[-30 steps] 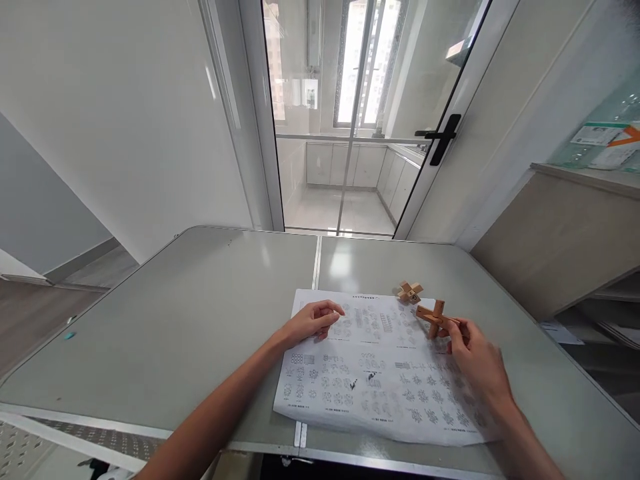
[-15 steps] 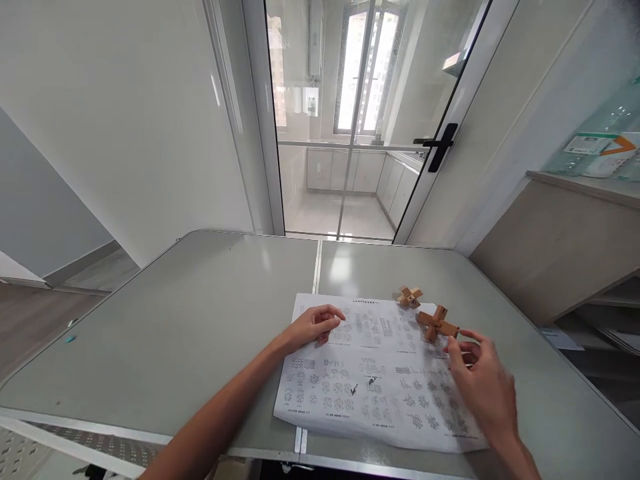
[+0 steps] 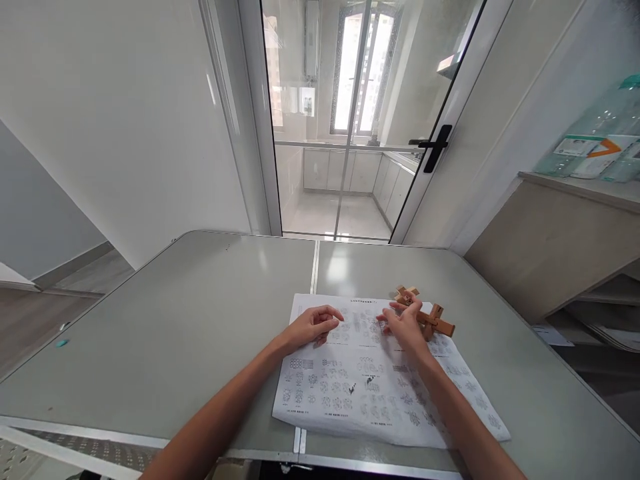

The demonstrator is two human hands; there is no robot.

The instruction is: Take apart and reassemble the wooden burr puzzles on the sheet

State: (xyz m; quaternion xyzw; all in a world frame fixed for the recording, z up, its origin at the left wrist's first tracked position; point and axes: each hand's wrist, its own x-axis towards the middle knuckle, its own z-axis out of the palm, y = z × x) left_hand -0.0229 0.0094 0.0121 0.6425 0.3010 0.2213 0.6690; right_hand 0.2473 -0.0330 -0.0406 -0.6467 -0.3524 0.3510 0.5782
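Note:
A large printed sheet (image 3: 350, 373) with rows of small diagrams lies on the table. My left hand (image 3: 315, 325) rests on its upper left part, fingers loosely curled, with a gap between thumb and forefinger and nothing held. Over the upper right of the sheet is my right hand (image 3: 404, 327), fingers spread and empty. Its forefinger reaches in front of a light wooden burr puzzle (image 3: 400, 292), partly hiding it; whether they touch I cannot tell. Just right of that hand sits a darker, cross-shaped wooden burr puzzle (image 3: 437, 321), its left arm partly covered.
The grey table (image 3: 225, 293) has a metal seam down its middle. Beyond it stands a glass door (image 3: 345, 180) with a black handle (image 3: 437, 148). Large plastic bottles (image 3: 593, 147) stand on a wooden shelf unit (image 3: 555, 233) at the right. A small teal bit (image 3: 61, 343) lies near the left edge.
My right hand has moved left and slightly away from me, from the right of the darker puzzle to beside the lighter one. My left hand has stayed in place.

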